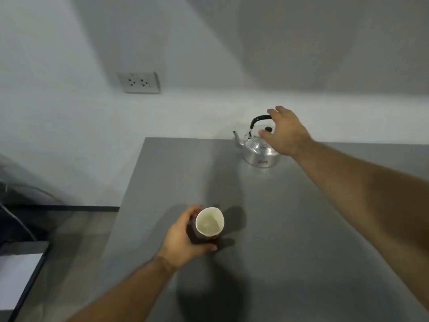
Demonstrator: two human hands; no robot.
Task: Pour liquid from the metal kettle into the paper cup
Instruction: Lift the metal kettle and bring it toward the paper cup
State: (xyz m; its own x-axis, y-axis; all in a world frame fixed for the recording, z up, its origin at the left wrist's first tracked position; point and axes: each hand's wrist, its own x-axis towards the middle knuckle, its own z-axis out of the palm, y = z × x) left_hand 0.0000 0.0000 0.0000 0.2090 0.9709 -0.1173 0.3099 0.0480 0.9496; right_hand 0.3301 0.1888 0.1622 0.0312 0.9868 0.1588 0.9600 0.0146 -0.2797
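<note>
Nothing poured yet. Left hand [185, 235] wraps the paper cup [210, 223] at six o'clock; right hand [284, 132], fingers spread, reaches the metal kettle [257, 149] at one o'clock, seemingly not gripping its handle [258, 119].

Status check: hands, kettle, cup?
Left hand grips cup on table. Right hand open at kettle handle, no grip yet. Kettle upright, spout left. Path clear.
</note>
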